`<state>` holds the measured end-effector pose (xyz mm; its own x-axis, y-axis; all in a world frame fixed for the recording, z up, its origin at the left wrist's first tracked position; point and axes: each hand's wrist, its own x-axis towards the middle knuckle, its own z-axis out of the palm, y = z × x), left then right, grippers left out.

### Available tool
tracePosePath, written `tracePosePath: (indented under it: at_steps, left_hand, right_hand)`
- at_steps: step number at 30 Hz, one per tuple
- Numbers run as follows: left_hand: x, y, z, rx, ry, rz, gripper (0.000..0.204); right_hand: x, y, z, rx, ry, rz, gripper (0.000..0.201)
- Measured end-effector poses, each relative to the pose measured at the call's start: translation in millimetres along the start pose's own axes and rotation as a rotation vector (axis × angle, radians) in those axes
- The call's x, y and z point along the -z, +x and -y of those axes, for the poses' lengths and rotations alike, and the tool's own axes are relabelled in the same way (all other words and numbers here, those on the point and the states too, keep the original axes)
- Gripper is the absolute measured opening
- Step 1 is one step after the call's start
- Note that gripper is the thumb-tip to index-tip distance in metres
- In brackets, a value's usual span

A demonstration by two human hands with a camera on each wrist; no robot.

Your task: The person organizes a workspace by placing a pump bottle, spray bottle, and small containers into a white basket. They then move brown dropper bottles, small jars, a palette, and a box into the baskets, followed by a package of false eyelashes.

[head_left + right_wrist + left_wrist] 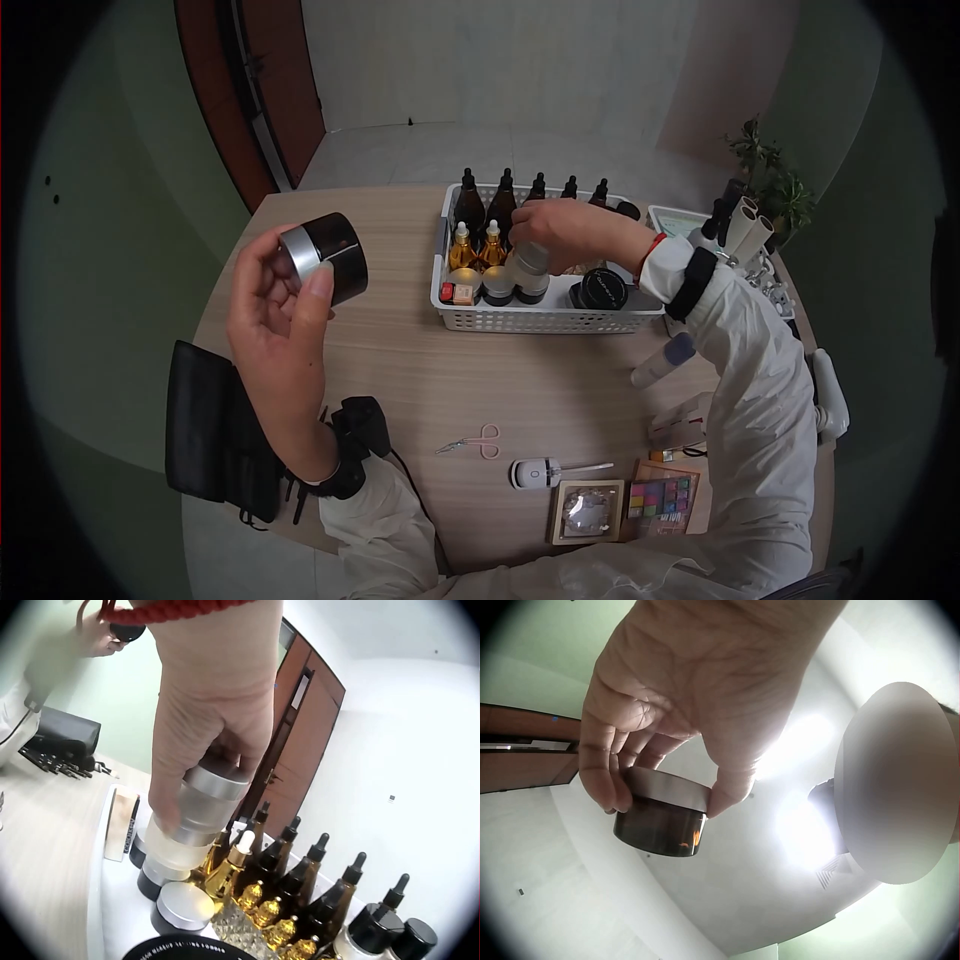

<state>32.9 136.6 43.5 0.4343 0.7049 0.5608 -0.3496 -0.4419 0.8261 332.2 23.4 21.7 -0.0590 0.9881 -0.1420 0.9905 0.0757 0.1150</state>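
Observation:
My left hand holds a dark jar with a silver lid up over the left of the table; in the left wrist view the jar is pinched between thumb and fingers. My right hand is over the white basket, gripping a frosted jar with a silver lid. The right wrist view shows this frosted jar among silver-lidded jars, close to a gold dropper bottle; whether it touches the jars below I cannot tell.
Dark dropper bottles line the basket's back. Pink scissors, a white device, a palette and a spray bottle lie nearer me. A black case is at the left edge.

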Motion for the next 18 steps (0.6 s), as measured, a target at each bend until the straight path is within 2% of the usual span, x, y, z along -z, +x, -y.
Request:
tracePosePath:
  at_steps: [5,14,18]
  left_hand:
    - [3.7,1.0,-1.2,-0.018,-0.002,0.008,0.035]
    - [6.2,1.3,-5.1,-0.009,-0.002,-0.007,0.035]
    - [7.0,1.2,-4.0,-0.002,-0.023,-0.008,0.036]
  right_hand:
    - [0.4,35.4,14.1,0.114,-0.089,-0.017,0.051]
    - [-5.0,73.8,27.5,0.119,-0.097,0.09,0.047]
    - [-6.0,78.5,27.4,0.13,-0.102,0.067,0.047]
